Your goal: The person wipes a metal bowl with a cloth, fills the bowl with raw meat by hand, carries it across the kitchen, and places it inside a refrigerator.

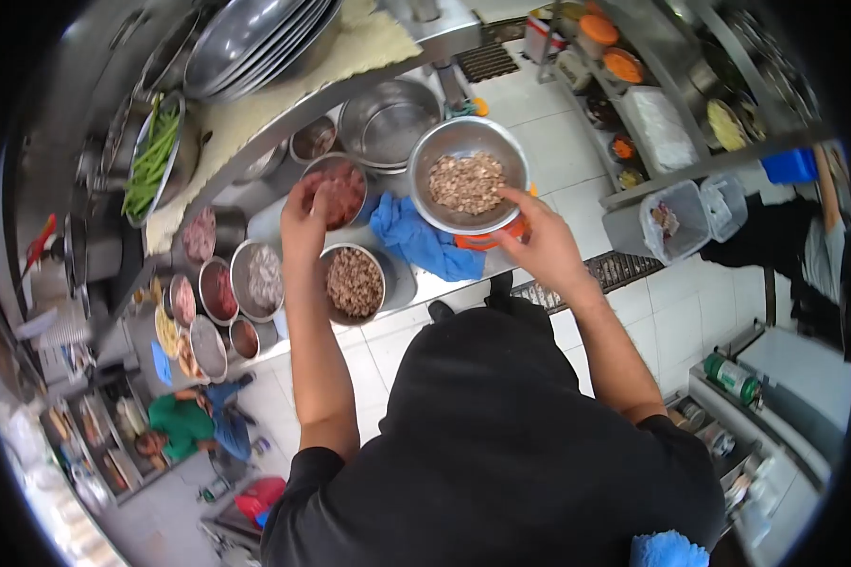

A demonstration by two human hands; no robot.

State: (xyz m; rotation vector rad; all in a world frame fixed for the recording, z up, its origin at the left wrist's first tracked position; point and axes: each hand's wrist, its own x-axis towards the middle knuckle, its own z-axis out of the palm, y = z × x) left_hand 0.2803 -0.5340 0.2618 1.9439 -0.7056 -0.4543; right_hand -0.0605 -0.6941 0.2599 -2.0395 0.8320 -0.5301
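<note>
My right hand (544, 236) pinches the near right rim of a steel bowl (428, 203) that holds light brown chopped pieces (466, 182). An orange object (477, 242) shows beneath the bowl. At a container of red meat (346, 196), my left hand (305, 215) is over the left side, fingers curled; whether they hold anything is hidden. Below that hand stands a round container of brown chopped pieces (355, 283). A blue cloth (427, 241) lies crumpled between the containers and the bowl.
An empty steel pot (390, 118) stands behind. Several containers of meat, one with pink meat (199, 236), line the left. Green beans (156, 161) and stacked bowls (255, 42) sit on a shelf. A person in green (182, 420) is lower left; another person's arm (825, 184) is right.
</note>
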